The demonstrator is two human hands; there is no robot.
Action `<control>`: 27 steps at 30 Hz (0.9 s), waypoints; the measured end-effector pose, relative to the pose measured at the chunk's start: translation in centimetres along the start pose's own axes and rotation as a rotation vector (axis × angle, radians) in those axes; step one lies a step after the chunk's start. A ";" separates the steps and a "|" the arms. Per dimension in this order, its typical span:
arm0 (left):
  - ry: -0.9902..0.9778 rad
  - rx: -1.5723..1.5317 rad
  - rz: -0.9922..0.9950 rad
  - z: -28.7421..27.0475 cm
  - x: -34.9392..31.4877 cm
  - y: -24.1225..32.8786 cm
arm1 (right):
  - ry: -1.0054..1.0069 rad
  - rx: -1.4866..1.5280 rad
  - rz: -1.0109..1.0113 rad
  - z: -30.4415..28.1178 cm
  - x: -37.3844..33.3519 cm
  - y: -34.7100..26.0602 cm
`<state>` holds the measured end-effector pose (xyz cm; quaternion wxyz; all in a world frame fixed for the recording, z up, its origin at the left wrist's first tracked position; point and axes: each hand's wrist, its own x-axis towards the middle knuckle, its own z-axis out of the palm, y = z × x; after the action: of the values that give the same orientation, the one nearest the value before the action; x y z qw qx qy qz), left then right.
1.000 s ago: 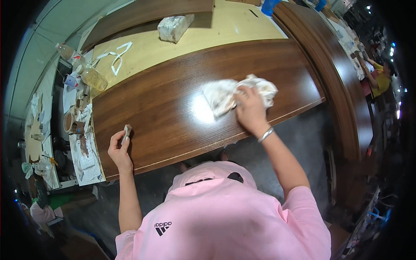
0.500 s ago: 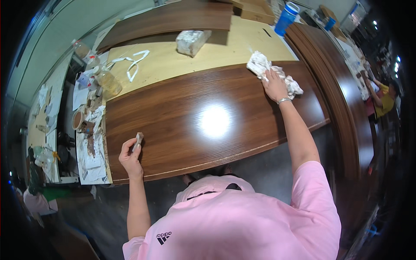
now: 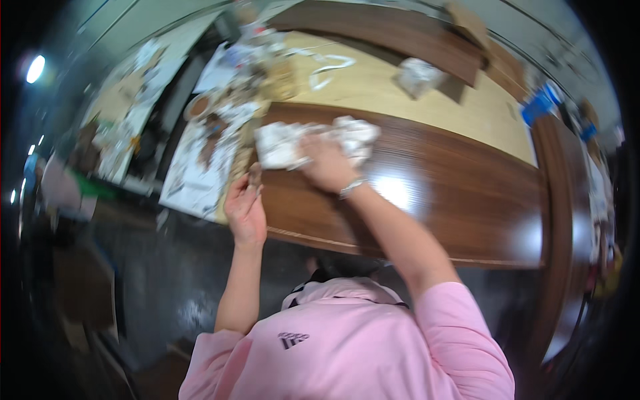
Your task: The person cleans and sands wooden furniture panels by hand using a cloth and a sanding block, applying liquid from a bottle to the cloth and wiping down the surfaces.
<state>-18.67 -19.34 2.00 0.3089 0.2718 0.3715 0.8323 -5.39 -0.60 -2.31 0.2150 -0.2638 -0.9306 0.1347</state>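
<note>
Since the earlier frame, the right hand (image 3: 325,161) and the crumpled white cloth (image 3: 280,143) under it have swept from the far right of the long, glossy dark-brown wood-grain panel (image 3: 453,173) to its left end, and now lie close to the left hand (image 3: 245,210). Palm down, the right hand presses on the cloth, which spreads out on both sides of it; motion blur means I cannot tell whether the fingers grip the fabric. A silver-coloured metal bangle (image 3: 352,188) circles that wrist. Thumb and fingers of the left hand pinch a small grey-brown block (image 3: 255,175) upright, just beside the panel's left end.

Left of the left hand, stained white paper (image 3: 183,183) and a round brown pot (image 3: 198,107) sit on the pale yellow worktop (image 3: 493,113). Beyond the right hand are a white strap loop (image 3: 330,67) and, farther right, a whitish wrapped block (image 3: 419,77). Well off to that hand's right stands a translucent blue plastic bottle (image 3: 540,103), too blurred for any lettering to be read. Nearer the body than either hand, a pink short-sleeved shirt (image 3: 353,353) carries a dark print (image 3: 292,340) of slanted bars with lettering.
</note>
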 end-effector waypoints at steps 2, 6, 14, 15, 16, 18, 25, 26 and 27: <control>0.135 0.091 0.022 -2.4 0.0 2.5 | -0.012 -0.082 0.121 -3.1 -0.4 3.8; 0.351 0.570 0.006 -9.9 1.1 4.5 | -0.151 -0.386 0.399 -7.4 -2.3 12.6; 0.387 1.433 0.216 -21.3 8.4 0.0 | -0.130 -0.444 0.404 -7.3 -2.0 12.0; 0.334 1.365 0.280 -19.5 9.2 -0.1 | -0.130 -0.432 0.417 -7.3 -2.0 12.1; 0.284 1.296 0.343 -17.7 9.8 0.0 | -0.130 -0.419 0.428 -7.3 -2.2 12.1; 0.153 1.008 0.147 -9.4 8.4 1.3 | -0.082 -0.362 0.529 -6.8 -2.3 11.3; -0.460 1.030 0.124 6.2 1.2 -4.3 | 0.017 1.512 0.605 -9.0 -2.5 -5.8; -0.557 1.011 0.046 7.8 -0.1 -4.5 | 0.012 1.456 0.584 -10.7 -3.4 -5.8; -0.696 1.173 0.086 9.1 -1.5 -5.0 | 0.092 1.224 0.656 -12.0 -4.4 -5.2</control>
<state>-9.86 -13.67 2.97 0.1784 0.6606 0.6290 0.3690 1.43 -5.63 8.61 0.3125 -0.3679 -0.5494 0.6820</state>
